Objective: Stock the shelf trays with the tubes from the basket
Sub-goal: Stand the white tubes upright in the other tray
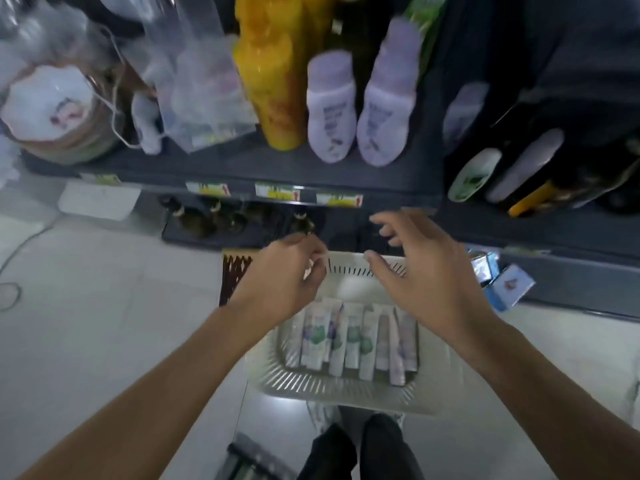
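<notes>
We stand over the basket (346, 389), a pale slotted plastic one set low in front of us, just beyond our dark trouser legs (381, 445), so both hands can reach it without a step. The tubes (353, 341) lie in it side by side in one row, running lengthwise from near to far. We judge this makes them easy to lift singly or in a small bunch. None is in either hand. A blurred white rounded thing (356, 289) lies beyond them at the far end of the basket, and we cannot tell what it is.

Both hands hover over the far rim. Our right hand (419, 268) has its grip apart, fingers spread and thumb out, holding nothing. Our left hand (287, 275) has its fingers curled toward the thumb. Blur hides the fingertips, so we cannot tell whether that grip is clamped on something small or merely drawn together.

Beyond the basket rises a dark shelf (242, 168) with yellow price labels (277, 192) along its edge. On it stand two lilac bottles (332, 109), a yellow bottle (273, 74) to their left, and clear bags (204, 81) further left. To the right, a second bay holds packs (526, 166) lying tilted, likely the sort of tray we are to fill. The floor (104, 306) is pale, glossy tile.
</notes>
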### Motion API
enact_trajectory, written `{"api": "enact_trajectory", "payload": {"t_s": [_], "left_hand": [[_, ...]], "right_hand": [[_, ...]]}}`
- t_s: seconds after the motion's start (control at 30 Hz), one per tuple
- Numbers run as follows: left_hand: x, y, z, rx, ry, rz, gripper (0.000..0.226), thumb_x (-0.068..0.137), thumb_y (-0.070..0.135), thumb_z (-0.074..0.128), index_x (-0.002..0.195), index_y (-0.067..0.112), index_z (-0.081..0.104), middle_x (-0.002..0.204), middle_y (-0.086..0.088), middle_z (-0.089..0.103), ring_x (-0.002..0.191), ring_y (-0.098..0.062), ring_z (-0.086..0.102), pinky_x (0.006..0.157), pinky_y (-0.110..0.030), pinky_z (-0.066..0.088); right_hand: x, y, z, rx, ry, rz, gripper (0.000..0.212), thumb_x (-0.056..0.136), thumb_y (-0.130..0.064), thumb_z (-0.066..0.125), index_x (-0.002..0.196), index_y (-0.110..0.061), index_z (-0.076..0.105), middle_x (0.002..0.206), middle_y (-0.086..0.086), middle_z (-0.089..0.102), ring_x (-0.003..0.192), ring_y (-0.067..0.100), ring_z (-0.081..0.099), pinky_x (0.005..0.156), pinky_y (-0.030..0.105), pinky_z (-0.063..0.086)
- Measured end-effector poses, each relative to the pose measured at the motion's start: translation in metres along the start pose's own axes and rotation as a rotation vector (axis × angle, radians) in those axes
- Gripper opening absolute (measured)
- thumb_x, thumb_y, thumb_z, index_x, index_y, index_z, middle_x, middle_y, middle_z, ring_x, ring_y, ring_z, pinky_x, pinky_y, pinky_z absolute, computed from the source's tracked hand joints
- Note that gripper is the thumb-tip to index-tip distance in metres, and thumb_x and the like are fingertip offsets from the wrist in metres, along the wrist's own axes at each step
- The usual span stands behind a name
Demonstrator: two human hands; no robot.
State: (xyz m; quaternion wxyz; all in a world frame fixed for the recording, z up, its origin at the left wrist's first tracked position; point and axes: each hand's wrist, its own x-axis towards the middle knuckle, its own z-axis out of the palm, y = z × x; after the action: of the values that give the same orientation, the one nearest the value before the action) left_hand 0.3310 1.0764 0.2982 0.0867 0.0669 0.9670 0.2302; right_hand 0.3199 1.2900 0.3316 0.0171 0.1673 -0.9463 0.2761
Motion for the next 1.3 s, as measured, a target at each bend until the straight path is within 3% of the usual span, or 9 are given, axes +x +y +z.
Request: {"api": "enact_trajectory", "payload": {"t_s": [0.13, 0.23, 0.37, 0.47, 0.57, 0.8, 0.93, 1.07, 1.3], "left_hand": [[0.000, -0.046, 0.089, 0.096, -0.267, -0.173, 0.037, 0.089, 0.005, 0.058, 0.125, 0.013, 0.063, 0.119, -0.007, 0.065, 0.106, -0.026, 0.064, 0.093, -0.037, 0.052], [0.004, -0.071, 0.141, 0.148, -0.507, -0.331, 0.055, 0.084, -0.002, 0.066, 0.135, 0.005, 0.050, 0.127, -0.013, 0.056, 0.115, -0.029, 0.058, 0.094, -0.036, 0.050], [0.005, -0.103, 0.191, 0.189, -0.562, -0.345, 0.078, 0.083, 0.002, 0.072, 0.148, -0.004, 0.030, 0.141, -0.021, 0.044, 0.124, -0.035, 0.051, 0.103, -0.040, 0.047], [0.002, -0.115, 0.211, 0.245, -0.585, -0.329, 0.064, 0.090, 0.008, 0.067, 0.144, -0.003, 0.036, 0.139, -0.021, 0.047, 0.125, -0.033, 0.051, 0.105, -0.041, 0.046], [-0.004, -0.118, 0.216, 0.334, -0.532, -0.288, 0.033, 0.098, 0.012, 0.056, 0.128, 0.001, 0.051, 0.119, -0.016, 0.062, 0.105, -0.028, 0.064, 0.090, -0.037, 0.055], [0.007, -0.111, 0.199, 0.452, -0.476, -0.220, 0.030, 0.096, 0.009, 0.057, 0.125, 0.006, 0.050, 0.111, -0.013, 0.063, 0.105, -0.030, 0.062, 0.077, -0.038, 0.056], [0.008, -0.098, 0.177, 0.362, -0.492, -0.169, 0.018, 0.097, 0.013, 0.056, 0.114, 0.010, 0.058, 0.102, -0.009, 0.068, 0.091, -0.025, 0.067, 0.076, -0.036, 0.058], [-0.001, -0.071, 0.138, 0.432, -0.432, -0.114, 0.014, 0.097, 0.009, 0.054, 0.111, 0.011, 0.058, 0.103, -0.008, 0.065, 0.084, -0.021, 0.060, 0.069, -0.030, 0.048], [0.019, 0.007, 0.013, 0.472, -0.283, -0.019, 0.027, 0.094, 0.005, 0.052, 0.118, 0.016, 0.060, 0.104, -0.009, 0.068, 0.098, -0.030, 0.066, 0.079, -0.037, 0.050]], "right_hand": [[-0.010, 0.028, 0.100, -0.055, -0.201, 0.068, 0.035, 0.092, -0.038, 0.058, 0.125, -0.027, 0.051, 0.117, -0.006, 0.056, 0.104, 0.016, 0.060, 0.080, 0.033, 0.052], [-0.019, 0.046, 0.171, -0.052, -0.338, 0.128, 0.037, 0.095, -0.038, 0.052, 0.130, -0.027, 0.048, 0.123, -0.007, 0.052, 0.111, 0.013, 0.054, 0.081, 0.028, 0.043], [-0.032, 0.069, 0.257, -0.094, -0.416, 0.167, 0.045, 0.094, -0.036, 0.056, 0.134, -0.019, 0.046, 0.129, 0.003, 0.053, 0.117, 0.020, 0.050, 0.088, 0.035, 0.048], [-0.039, 0.078, 0.296, -0.263, -0.494, 0.090, 0.044, 0.097, -0.039, 0.049, 0.133, -0.013, 0.051, 0.127, 0.009, 0.056, 0.116, 0.026, 0.046, 0.092, 0.039, 0.043], [-0.045, 0.078, 0.307, -0.403, -0.489, -0.008, 0.037, 0.096, -0.037, 0.050, 0.117, -0.010, 0.062, 0.115, 0.010, 0.059, 0.109, 0.028, 0.044, 0.089, 0.041, 0.040], [-0.046, 0.069, 0.280, -0.121, -0.495, 0.142, 0.030, 0.090, -0.039, 0.061, 0.108, -0.015, 0.063, 0.105, 0.004, 0.065, 0.105, 0.024, 0.052, 0.089, 0.039, 0.042], [-0.042, 0.065, 0.248, 0.201, -0.602, 0.318, 0.016, 0.087, -0.027, 0.067, 0.098, -0.020, 0.058, 0.093, 0.003, 0.070, 0.085, 0.022, 0.067, 0.071, 0.038, 0.055], [-0.040, 0.051, 0.197, 0.122, -0.560, 0.237, 0.014, 0.088, -0.033, 0.066, 0.096, -0.026, 0.058, 0.096, -0.006, 0.070, 0.087, 0.018, 0.064, 0.073, 0.037, 0.052], [-0.001, 0.021, 0.044, -0.080, -0.290, 0.068, 0.012, 0.095, -0.038, 0.054, 0.102, -0.030, 0.054, 0.101, -0.010, 0.066, 0.089, 0.021, 0.064, 0.068, 0.033, 0.044]]}}
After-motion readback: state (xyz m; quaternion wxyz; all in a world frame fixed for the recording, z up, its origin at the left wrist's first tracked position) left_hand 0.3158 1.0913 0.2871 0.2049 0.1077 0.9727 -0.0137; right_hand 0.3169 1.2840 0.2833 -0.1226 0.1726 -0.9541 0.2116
